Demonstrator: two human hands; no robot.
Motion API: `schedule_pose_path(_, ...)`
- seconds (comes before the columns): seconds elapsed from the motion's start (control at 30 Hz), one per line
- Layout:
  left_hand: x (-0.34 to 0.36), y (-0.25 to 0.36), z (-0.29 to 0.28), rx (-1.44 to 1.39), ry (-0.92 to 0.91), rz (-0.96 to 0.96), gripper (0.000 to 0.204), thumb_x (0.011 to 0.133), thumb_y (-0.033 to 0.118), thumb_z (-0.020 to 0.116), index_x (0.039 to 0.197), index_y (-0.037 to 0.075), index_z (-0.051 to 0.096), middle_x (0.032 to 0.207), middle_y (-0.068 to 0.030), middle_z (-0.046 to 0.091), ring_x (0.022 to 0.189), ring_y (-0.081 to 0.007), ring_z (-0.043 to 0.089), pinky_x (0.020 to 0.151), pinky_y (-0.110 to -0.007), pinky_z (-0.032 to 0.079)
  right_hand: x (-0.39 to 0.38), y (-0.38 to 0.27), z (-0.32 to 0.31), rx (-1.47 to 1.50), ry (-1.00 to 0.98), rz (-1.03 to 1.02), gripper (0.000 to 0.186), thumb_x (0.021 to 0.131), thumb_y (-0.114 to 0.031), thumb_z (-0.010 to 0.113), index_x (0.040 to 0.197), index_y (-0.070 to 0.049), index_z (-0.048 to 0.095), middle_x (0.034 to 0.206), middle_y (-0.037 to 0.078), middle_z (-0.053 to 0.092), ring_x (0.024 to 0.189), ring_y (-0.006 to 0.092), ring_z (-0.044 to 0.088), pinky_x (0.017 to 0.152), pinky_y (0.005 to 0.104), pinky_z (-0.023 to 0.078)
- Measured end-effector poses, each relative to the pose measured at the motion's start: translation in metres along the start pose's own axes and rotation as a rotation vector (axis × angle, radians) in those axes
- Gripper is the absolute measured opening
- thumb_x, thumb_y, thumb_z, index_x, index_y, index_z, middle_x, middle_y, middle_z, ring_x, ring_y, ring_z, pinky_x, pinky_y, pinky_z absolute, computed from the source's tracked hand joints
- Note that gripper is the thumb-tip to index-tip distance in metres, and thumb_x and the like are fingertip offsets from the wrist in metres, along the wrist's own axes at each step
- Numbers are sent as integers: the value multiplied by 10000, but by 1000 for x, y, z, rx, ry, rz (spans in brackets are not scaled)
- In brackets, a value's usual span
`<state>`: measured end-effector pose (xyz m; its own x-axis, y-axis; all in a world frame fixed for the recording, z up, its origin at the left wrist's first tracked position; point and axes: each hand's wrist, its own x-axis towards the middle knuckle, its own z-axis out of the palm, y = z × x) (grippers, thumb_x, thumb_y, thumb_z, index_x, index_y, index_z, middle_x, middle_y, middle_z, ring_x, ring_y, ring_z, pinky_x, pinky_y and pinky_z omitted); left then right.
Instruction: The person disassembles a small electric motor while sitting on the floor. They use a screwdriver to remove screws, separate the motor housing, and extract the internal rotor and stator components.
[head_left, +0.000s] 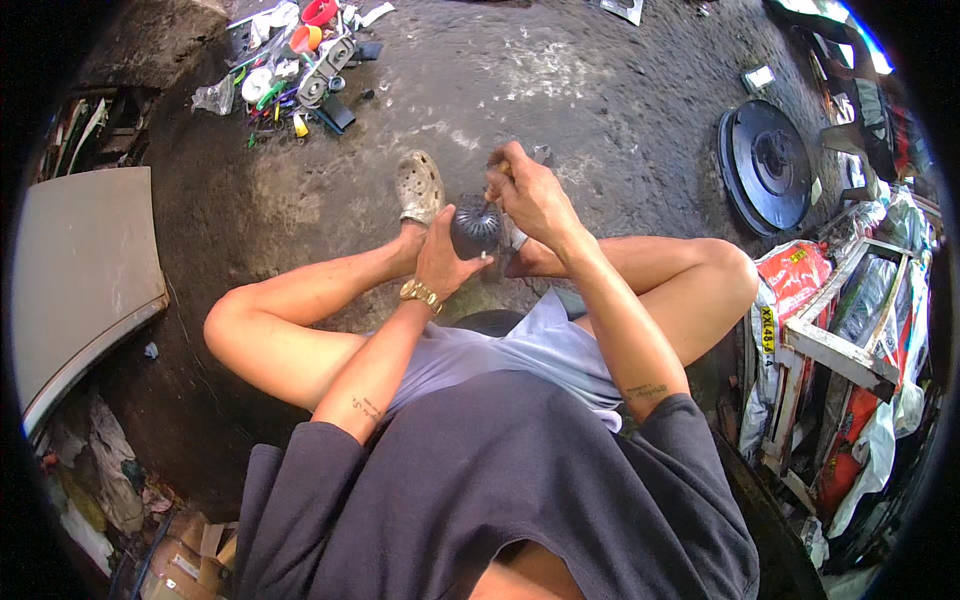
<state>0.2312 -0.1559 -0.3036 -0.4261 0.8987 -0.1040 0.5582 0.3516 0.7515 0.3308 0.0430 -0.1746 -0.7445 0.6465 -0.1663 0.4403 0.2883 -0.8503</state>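
Observation:
Between my bent legs, my left hand (442, 256) grips a black, round part (474, 234) with slots fanning out across its top, perhaps a vented motor housing. The fingers wrap its left side, and the thumb lies along its near edge. My right hand (535, 195) is closed around a slim tool with a yellowish-brown handle (505, 169), possibly a screwdriver. Its thin end points down at the far rim of the black part; motion blur hides whether it touches. Much of the tool is covered by my fingers.
On the dark, worn floor at the far left lies a heap of small tools and parts (300, 75). A round black disc (765, 165) lies at the right. Near it stands a wooden frame (840, 350) among plastic bags. A pale panel (90, 280) is at the left.

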Motion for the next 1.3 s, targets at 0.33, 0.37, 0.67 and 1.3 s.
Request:
schedule_pose_path(0.33,66,9,-30,-97,-204,167,640,894,314,754,1424,23,543,1436,-165,572,1308,-299,562,1120,-405,420,34,-12,-15,-584,-211,-67,381,944,-390,652,1023,-23,590,886,193,737,883,423,711,779,514,560)
schedule_pose_path(0.37,77,13,-33,-360,-357,-47,448,947,271,722,1298,2,652,1258,-131,701,1177,-209,643,1054,-356,465,40,-11,-15,-592,-259,-89,392,942,-405,647,1022,-25,594,893,191,738,886,425,711,781,515,560)
schedule_pose_path(0.67,85,32,-36,-113,-346,57,302,956,345,700,1134,104,741,985,-169,748,952,-387,713,819,-430,552,40,4,-35,-552,-418,-150,351,963,-375,593,1123,-64,581,964,213,740,940,441,706,795,551,554)
schedule_pose_path(1.3,30,46,8,-26,-9,157,229,946,269,691,1109,115,739,1050,-119,748,1075,-287,687,1022,-465,465,38,-22,-43,-235,-949,685,228,887,-283,645,757,-121,551,586,35,532,463,163,479,442,392,341)
